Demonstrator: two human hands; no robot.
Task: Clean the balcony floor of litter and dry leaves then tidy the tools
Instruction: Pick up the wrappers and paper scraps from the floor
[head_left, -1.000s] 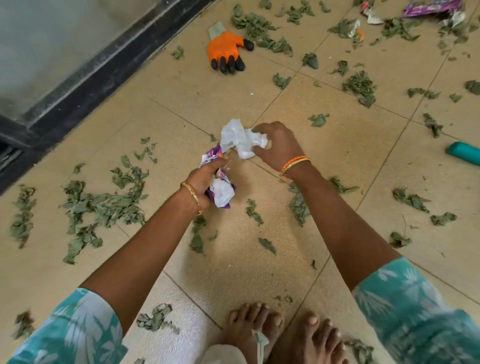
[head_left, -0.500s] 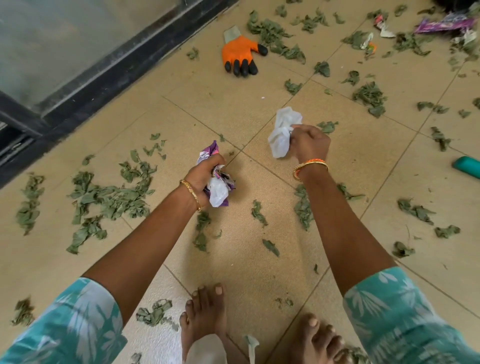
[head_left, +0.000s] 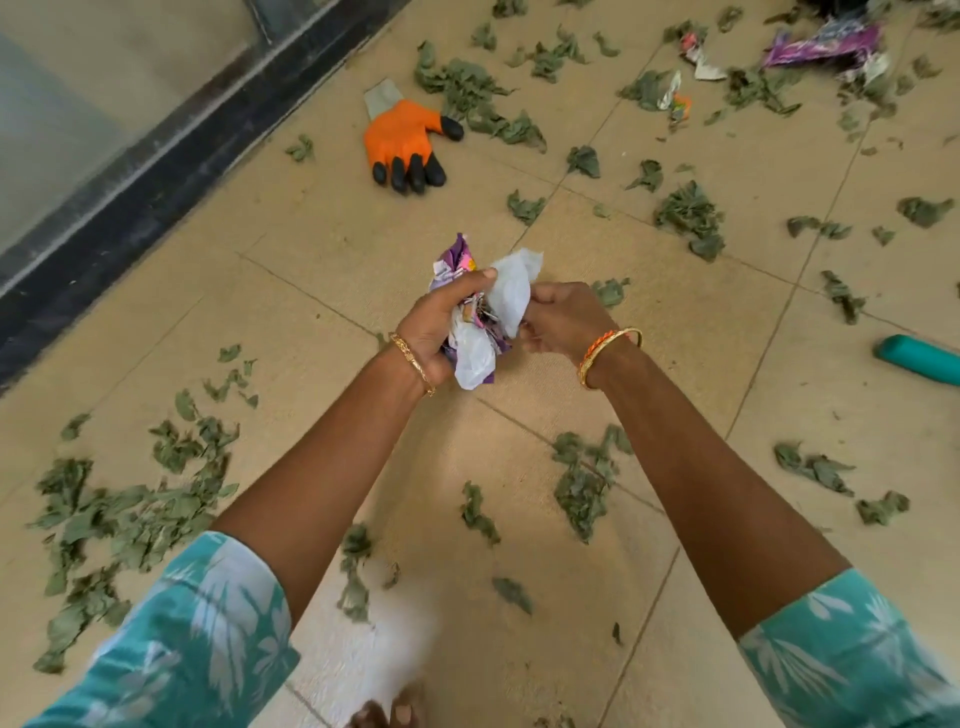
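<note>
**Purple, white and orange against tan tiles**

Tan floor tiles (head_left: 322, 249) strewn with dull grey-green dry leaves (head_left: 124, 514); the crumpled litter (head_left: 475, 312) shows purple print and plain white; an orange glove (head_left: 402, 137) with black fingertips and a grey cuff; another purple wrapper (head_left: 826, 44) far off; a teal handle (head_left: 917, 359) at the edge; teal sleeves (head_left: 182, 639) patterned with white leaves; gold and orange bangles (head_left: 605, 351); a black door frame (head_left: 171, 150).
</note>
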